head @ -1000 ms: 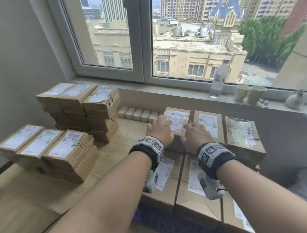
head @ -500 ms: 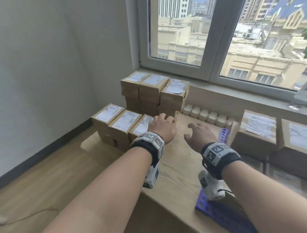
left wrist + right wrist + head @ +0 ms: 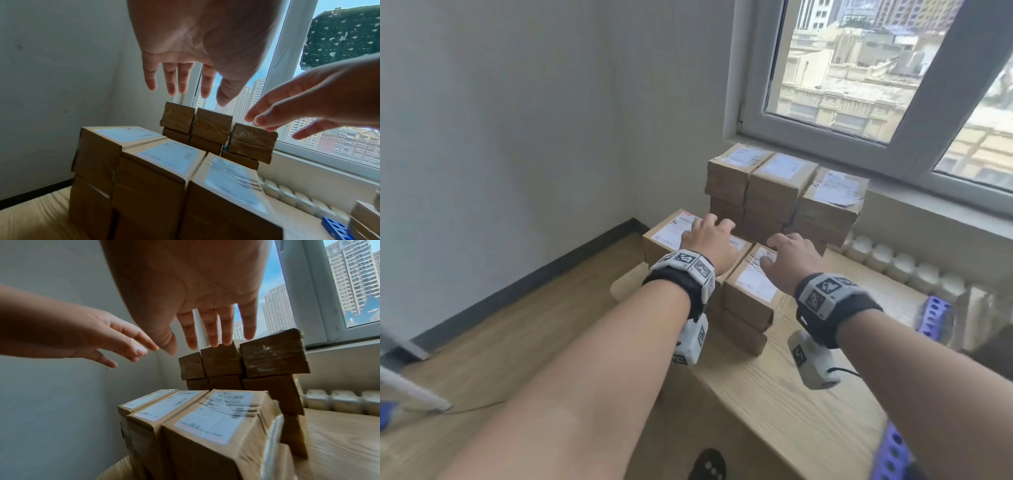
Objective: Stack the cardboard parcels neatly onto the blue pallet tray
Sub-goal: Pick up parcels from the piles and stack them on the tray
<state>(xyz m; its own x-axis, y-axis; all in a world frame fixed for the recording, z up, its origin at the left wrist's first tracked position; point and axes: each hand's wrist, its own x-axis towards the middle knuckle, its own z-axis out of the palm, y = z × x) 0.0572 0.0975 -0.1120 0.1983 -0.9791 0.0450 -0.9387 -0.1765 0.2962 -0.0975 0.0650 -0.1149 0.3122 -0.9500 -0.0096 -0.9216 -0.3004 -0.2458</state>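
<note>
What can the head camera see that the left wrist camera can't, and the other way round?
Only the head view shows the wrist bands, the floor and the parcel tops of the tall stack.

Only the left wrist view shows the left hand's palm, its straight fingers in the air above the parcels, and a dotted green cloth at the window.

Both show the low stack, the tall stack, both hands, open and empty, the right hand and a bit of the blue tray.
</note>
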